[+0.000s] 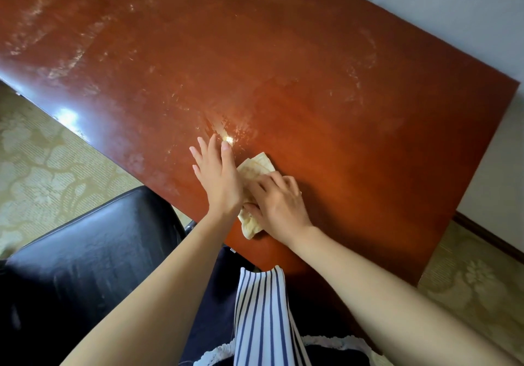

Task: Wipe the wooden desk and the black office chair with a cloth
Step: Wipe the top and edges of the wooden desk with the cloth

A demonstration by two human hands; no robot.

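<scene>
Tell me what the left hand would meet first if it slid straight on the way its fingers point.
Nothing, as far as shows: the left hand lies flat on the desk, with only smeared desktop ahead.

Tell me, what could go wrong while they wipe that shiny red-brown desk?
The crumpled pale yellow cloth is bunched small under the right hand, so it might only smear dust around. The whitish streaks far across the reddish-brown wooden desk could get missed. The left hand presses flat on the shiny surface and may leave fingerprints.
</scene>
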